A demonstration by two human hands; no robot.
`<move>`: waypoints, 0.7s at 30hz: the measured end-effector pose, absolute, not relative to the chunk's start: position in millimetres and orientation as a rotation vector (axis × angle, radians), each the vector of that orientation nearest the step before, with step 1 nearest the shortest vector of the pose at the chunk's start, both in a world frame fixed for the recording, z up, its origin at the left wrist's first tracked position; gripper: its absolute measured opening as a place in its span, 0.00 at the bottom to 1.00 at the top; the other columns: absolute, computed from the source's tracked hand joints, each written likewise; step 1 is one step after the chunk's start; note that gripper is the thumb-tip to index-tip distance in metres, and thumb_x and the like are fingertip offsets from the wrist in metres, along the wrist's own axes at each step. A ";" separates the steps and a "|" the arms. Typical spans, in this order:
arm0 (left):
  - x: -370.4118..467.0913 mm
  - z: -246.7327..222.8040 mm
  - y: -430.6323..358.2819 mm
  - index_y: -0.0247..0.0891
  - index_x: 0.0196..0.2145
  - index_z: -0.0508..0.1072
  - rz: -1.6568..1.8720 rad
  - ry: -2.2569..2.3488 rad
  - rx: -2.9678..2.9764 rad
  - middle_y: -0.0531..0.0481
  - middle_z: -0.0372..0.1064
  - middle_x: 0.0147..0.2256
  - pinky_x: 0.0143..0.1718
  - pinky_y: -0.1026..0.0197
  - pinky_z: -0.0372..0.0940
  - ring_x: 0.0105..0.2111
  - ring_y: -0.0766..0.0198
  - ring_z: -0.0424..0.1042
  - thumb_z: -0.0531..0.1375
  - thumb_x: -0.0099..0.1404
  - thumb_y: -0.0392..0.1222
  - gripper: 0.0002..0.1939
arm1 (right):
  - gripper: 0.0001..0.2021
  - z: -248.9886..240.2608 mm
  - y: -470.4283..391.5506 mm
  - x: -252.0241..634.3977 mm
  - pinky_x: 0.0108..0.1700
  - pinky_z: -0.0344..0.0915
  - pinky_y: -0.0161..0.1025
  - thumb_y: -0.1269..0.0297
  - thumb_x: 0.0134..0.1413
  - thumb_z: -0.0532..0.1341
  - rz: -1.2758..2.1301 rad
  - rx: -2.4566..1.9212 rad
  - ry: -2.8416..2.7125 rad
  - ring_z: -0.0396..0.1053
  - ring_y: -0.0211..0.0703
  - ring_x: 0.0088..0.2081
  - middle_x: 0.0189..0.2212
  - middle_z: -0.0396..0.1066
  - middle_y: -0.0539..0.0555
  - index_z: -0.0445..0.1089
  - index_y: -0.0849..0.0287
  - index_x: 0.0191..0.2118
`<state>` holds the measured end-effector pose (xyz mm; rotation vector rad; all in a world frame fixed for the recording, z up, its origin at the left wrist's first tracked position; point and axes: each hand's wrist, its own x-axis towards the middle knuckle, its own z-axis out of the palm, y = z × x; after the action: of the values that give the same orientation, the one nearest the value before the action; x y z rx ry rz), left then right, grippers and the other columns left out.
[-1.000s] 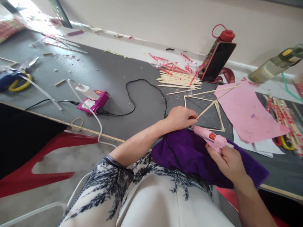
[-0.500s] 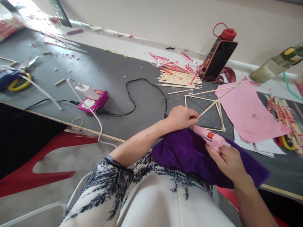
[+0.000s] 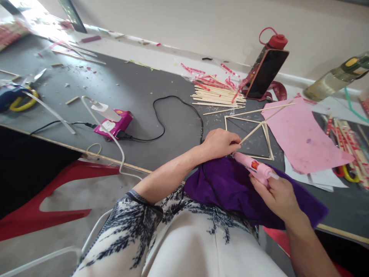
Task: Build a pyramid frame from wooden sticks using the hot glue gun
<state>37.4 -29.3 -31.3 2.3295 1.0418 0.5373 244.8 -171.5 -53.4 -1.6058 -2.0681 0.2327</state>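
My left hand [image 3: 221, 144] pinches the near end of a thin wooden stick [image 3: 251, 132] at the near left corner of a stick frame [image 3: 270, 144] on the grey table. In my right hand [image 3: 278, 194] is a pink glue gun [image 3: 253, 166], its nozzle pointing left, just below the left fingertips. The nozzle tip and the stick's end are partly hidden by my left fingers. Under the glue gun a purple cloth [image 3: 225, 184] hangs over the table edge and my lap.
Loose sticks [image 3: 219, 95] lie behind the frame, near a phone [image 3: 268, 73] leaning on a red-capped bottle [image 3: 279, 40]. Pink paper [image 3: 307, 138] lies to the right. A black cable [image 3: 164, 123] runs from a magenta power strip [image 3: 118, 123]. Scissors [image 3: 24, 100] are far left.
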 end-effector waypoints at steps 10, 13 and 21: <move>38.4 -33.8 -28.7 0.45 0.37 0.80 0.544 1.044 2.330 0.54 0.78 0.32 0.31 0.66 0.59 0.34 0.64 0.74 0.57 0.61 0.43 0.12 | 0.10 -54.0 -172.1 246.7 0.28 0.65 0.39 0.60 0.56 0.60 0.192 -1.585 -2.139 0.72 0.44 0.25 0.30 0.76 0.57 0.72 0.57 0.41; 38.3 -33.8 -28.7 0.45 0.37 0.80 0.543 1.047 2.332 0.54 0.77 0.32 0.31 0.65 0.59 0.33 0.64 0.74 0.57 0.61 0.43 0.12 | 0.10 -53.7 -171.3 246.4 0.28 0.64 0.38 0.60 0.56 0.60 0.195 -1.572 -2.136 0.72 0.44 0.25 0.30 0.76 0.57 0.72 0.57 0.41; 38.3 -32.8 -29.1 0.45 0.38 0.79 0.538 1.057 2.332 0.54 0.78 0.32 0.30 0.66 0.57 0.33 0.64 0.74 0.56 0.61 0.43 0.12 | 0.11 -51.6 -171.4 245.7 0.28 0.63 0.35 0.57 0.58 0.59 0.132 -1.571 -2.118 0.72 0.43 0.27 0.24 0.73 0.55 0.72 0.59 0.38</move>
<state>38.3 -29.1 -32.8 2.3316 1.0566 0.5377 245.7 -171.4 -51.6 -1.5708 -2.1184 0.1325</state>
